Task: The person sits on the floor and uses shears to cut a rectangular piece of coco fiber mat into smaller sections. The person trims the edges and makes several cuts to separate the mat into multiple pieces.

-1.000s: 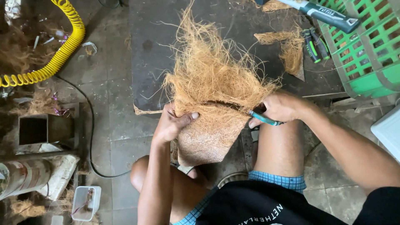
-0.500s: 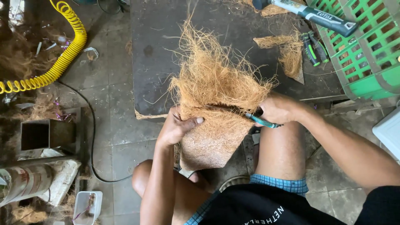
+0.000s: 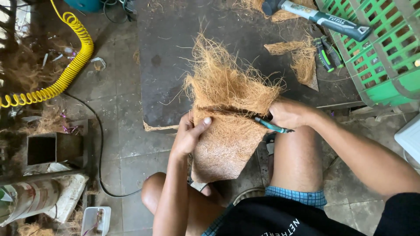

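Fibre sheet: a brown coir sheet (image 3: 225, 131) hung over the near edge of the dark counter (image 3: 170, 57), its frayed upper part lying on the counter, its smoother lower part hanging down between the person's knees.
Cut: a dark slit ran across the sheet just below the frayed part, from near the left thumb to the right hand.
Left hand: the left hand (image 3: 189, 133) was clamped on the sheet's left edge, thumb on the front face, fingers behind.
Right hand: the right hand (image 3: 291, 114) was closed round scissors (image 3: 272, 126) with teal handles at the sheet's right edge; the blades were hidden in the fibre.
Change: against the frames of a second before, the slit read longer and clearer across the sheet, and the left thumb sat nearer its end; both hands had kept their hold. That suggested the cut was well on but not through.
Counter, far side: a smaller fibre scrap (image 3: 302, 59) near the right edge, green-handled pliers (image 3: 329, 54) just beside it, a hammer (image 3: 323, 19) at the far right corner.
Right of counter: a green crate (image 3: 385, 48).
Floor, left: a yellow coiled hose (image 3: 65, 70), a black cable (image 3: 99, 144).
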